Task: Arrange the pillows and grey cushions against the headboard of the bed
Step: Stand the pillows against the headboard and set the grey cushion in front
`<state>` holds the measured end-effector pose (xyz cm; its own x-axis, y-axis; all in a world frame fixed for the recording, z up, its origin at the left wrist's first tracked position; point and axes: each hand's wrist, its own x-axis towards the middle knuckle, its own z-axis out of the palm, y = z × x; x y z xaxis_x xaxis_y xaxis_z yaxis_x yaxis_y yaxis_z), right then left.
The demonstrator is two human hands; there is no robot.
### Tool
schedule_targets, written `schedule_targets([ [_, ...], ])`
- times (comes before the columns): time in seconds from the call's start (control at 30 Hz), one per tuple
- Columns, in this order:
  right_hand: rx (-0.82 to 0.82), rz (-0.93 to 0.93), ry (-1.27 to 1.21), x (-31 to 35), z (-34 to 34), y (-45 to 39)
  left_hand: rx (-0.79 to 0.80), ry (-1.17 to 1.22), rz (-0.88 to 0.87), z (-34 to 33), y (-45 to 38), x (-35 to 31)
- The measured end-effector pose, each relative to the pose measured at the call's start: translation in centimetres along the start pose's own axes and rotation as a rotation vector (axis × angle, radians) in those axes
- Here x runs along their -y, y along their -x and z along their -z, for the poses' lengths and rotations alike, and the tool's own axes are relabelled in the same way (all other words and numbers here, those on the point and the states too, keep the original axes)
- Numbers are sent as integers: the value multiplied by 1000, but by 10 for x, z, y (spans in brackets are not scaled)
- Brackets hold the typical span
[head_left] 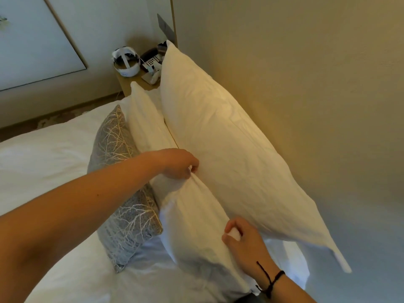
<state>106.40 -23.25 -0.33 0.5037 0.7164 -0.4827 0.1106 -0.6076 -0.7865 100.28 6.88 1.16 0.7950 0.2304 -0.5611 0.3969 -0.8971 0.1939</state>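
Observation:
A large white pillow (pixel 227 141) leans upright against the beige headboard (pixel 306 84). In front of it stands a second white pillow (pixel 196 226). My left hand (pixel 179 165) pinches this front pillow's top corner, and my right hand (pixel 242 241) grips its near top edge. Farther along the bed, another white pillow (pixel 144 125) stands upright. Two grey cushions with a pale branch pattern lean in front of the pillows, the far cushion (pixel 111 136) behind my left forearm and the near cushion (pixel 129 232) below it.
White bedding (pixel 43 154) covers the bed to the left. A wooden bedside table (pixel 133 82) at the far end holds a white headset (pixel 126 62) and small items. A framed picture (pixel 32 40) hangs on the far wall.

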Motion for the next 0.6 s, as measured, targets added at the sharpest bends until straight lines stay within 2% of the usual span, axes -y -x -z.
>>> schedule_targets([
  [0.17, -58, 193, 73, 3, 23, 19, -224, -10, -82, 8, -2, 1],
  [0.27, -99, 239, 96, -1, 29, 28, -300, -8, -112, 8, -3, -5],
  [0.4, -181, 242, 375, -20, 28, 25, -331, -12, -138, -2, -7, -17],
  [0.53, -7, 112, 644, -29, 18, 15, -295, -68, -81, -18, -17, -22],
  [0.6, 79, 65, 685, -27, 14, 8, -283, -117, -23, -22, -19, -18],
])
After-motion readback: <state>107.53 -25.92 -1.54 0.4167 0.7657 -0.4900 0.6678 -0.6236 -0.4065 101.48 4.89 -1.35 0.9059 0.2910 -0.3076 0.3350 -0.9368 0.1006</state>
